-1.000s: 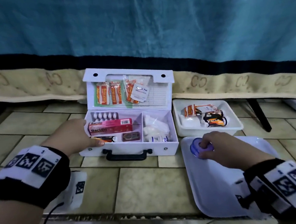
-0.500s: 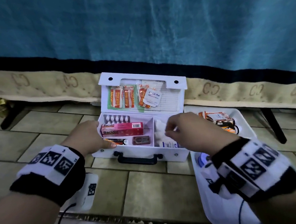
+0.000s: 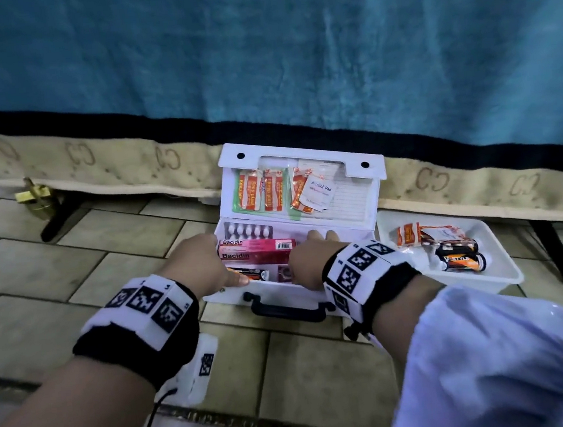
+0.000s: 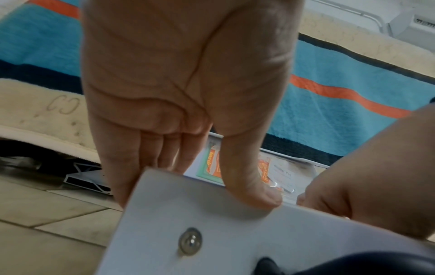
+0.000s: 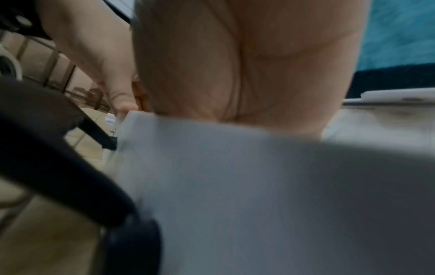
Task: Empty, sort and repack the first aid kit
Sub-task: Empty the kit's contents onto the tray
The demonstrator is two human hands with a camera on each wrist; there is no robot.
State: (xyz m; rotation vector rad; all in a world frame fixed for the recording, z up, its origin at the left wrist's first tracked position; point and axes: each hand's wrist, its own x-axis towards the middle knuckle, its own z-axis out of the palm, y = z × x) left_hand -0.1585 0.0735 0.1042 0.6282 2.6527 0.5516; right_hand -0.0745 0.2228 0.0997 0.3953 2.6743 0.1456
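The white kit [image 3: 304, 231] sits open on the tiled floor [image 3: 72, 268] just below the middle of the head view, its lid [image 3: 358, 202] propped upright toward the top of the frame and its dark handle [image 3: 284, 307] facing the bottom. The lid's pocket holds orange plaster strips [image 3: 261, 194] and an alcohol pad [image 3: 319, 192]. In the box's left compartment lie a blister pack [image 3: 247, 231], a pink Bacidin box [image 3: 256, 250] and, nearer the handle, a dark tube [image 3: 248, 273]. The left hand [image 3: 202, 267] grips the kit's left front corner: in the left wrist view its thumb [image 4: 249, 184] bends over the front rim while the fingers [image 4: 132, 160] run down the outside of the side wall, above a metal snap [image 4: 190, 241]. The right hand [image 3: 312, 260] reaches into the middle of the box, its fingers [image 3: 323, 236] dipping behind the front wall just right of the Bacidin box; the right wrist view is blurred and the front wall hides the fingertips, so whether this hand holds anything cannot be told. A white tray [image 3: 505, 271] stands right of the kit, touching or nearly touching it, and holds orange packets [image 3: 409, 235] and dark bottles [image 3: 460, 259]. A blue blanket [image 3: 258, 60] with a dark border fills the upper frame, with a beige mattress edge [image 3: 130, 159] below it.
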